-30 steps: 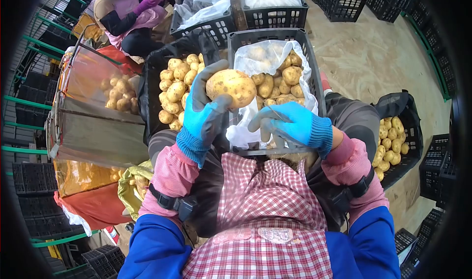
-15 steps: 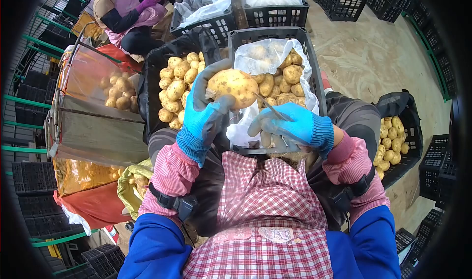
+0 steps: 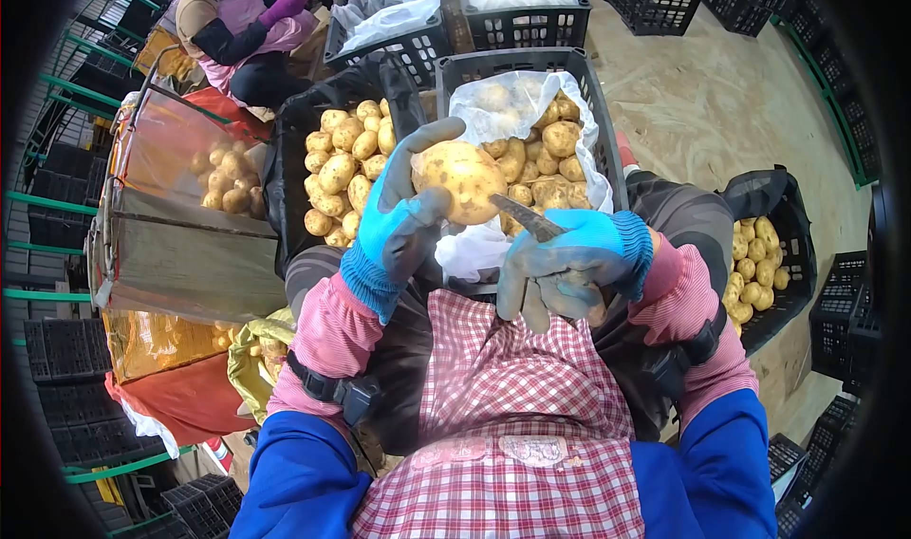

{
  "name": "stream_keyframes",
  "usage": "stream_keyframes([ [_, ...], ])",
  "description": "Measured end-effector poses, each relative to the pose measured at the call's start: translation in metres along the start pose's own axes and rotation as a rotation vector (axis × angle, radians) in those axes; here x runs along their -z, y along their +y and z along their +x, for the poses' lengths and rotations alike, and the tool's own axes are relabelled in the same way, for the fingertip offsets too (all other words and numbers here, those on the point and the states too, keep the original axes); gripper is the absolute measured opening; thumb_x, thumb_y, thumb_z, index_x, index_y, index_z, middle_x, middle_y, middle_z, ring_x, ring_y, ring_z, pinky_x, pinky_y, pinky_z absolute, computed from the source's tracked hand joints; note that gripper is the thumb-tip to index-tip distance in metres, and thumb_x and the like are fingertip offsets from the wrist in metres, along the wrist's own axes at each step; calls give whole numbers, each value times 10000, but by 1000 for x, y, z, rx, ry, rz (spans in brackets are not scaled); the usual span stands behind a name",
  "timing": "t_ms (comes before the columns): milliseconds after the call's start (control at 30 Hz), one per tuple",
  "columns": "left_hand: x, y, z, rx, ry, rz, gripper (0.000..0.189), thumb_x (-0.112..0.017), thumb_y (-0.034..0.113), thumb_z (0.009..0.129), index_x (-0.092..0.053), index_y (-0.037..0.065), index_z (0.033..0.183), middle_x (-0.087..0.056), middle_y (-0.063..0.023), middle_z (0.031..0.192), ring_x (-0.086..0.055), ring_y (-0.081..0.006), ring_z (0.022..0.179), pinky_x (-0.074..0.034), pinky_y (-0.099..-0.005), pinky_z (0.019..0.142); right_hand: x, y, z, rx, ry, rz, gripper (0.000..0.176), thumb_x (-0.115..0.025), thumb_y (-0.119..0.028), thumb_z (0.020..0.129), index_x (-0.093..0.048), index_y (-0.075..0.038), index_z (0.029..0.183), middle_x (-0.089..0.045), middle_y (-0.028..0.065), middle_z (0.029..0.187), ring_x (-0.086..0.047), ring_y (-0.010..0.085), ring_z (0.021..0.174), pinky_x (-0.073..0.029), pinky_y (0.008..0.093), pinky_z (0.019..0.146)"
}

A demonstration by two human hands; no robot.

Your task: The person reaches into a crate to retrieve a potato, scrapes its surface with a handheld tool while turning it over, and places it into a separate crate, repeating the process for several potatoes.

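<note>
Evidently, the step in hand was bringing a knife [image 3: 525, 218] to one large potato [image 3: 459, 178]. The left hand [image 3: 391, 209] had its grip spread wide around the potato, thumb and fingers at its sides, above the left edge of the black crate [image 3: 520, 59]. The right hand [image 3: 562, 271] had its grip curled about the knife, handle hidden, blade tip at the potato's right side; whether it cut in, I could not tell. The next move seemed to call for a steady potato and a light blade.
</note>
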State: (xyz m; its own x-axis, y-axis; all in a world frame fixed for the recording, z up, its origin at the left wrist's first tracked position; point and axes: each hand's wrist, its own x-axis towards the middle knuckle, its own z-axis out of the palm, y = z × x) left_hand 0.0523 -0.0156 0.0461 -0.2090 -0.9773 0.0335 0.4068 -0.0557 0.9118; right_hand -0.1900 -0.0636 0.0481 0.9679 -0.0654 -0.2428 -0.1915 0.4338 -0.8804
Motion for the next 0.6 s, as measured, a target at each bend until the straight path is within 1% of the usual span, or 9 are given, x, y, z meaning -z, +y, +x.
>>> stream_keyframes([
  [133,-4,2,0,-9,31,54,879,-785,366,820,-321,-12,1465,-567,-128,1265,-597,-216,1167,-501,-345,989,-3,-6,-2,-17,-102,-7,542,-454,-425,1013,-658,69,1107,-699,159,778,-542,92,480,-446,201,427],
  [200,-1,2,1,1,41,12,831,-778,312,825,-340,-6,1455,-567,-125,1262,-606,-214,1146,-501,-338,982,1,8,-2,208,-15,-247,576,-427,-452,1023,-627,69,1166,-687,146,788,-542,92,491,-429,196,440],
  [267,2,2,2,-9,67,-14,782,-769,253,826,-361,-2,1442,-570,-123,1256,-614,-210,1125,-503,-330,972,1,15,-1,332,101,-168,600,-404,-473,1028,-595,61,1225,-674,128,806,-533,91,498,-410,191,454],
  [300,2,1,3,-25,91,-21,757,-763,221,825,-373,0,1435,-573,-121,1250,-618,-207,1114,-506,-326,965,-3,10,0,336,170,30,607,-393,-480,1029,-579,52,1253,-667,116,819,-524,89,499,-400,189,461],
  [367,5,0,3,-42,143,3,714,-750,166,820,-399,3,1421,-586,-116,1238,-623,-198,1102,-515,-319,950,-1,4,3,371,407,193,587,-372,-487,1027,-547,-9,1320,-607,58,874,-495,75,580,-388,180,492],
  [467,13,-5,6,-23,189,87,661,-730,100,811,-445,7,1400,-616,-104,1215,-624,-179,1101,-531,-311,926,2,4,11,329,898,37,496,-323,-394,1084,-521,-14,1334,-599,47,880,-524,31,662,-440,165,531],
  [500,11,-1,5,-19,170,142,632,-731,100,817,-472,17,1387,-625,-99,1214,-622,-170,1103,-529,-313,931,3,8,17,395,922,155,478,-378,-395,1069,-559,-14,1294,-558,12,855,-484,29,647,-404,162,503],
  [600,7,3,2,30,172,193,599,-733,107,829,-493,27,1372,-627,-98,1205,-625,-165,1099,-525,-315,941,1,3,14,391,887,-25,448,-429,-396,1018,-591,-65,1275,-526,4,874,-453,68,717,-411,216,583],
])
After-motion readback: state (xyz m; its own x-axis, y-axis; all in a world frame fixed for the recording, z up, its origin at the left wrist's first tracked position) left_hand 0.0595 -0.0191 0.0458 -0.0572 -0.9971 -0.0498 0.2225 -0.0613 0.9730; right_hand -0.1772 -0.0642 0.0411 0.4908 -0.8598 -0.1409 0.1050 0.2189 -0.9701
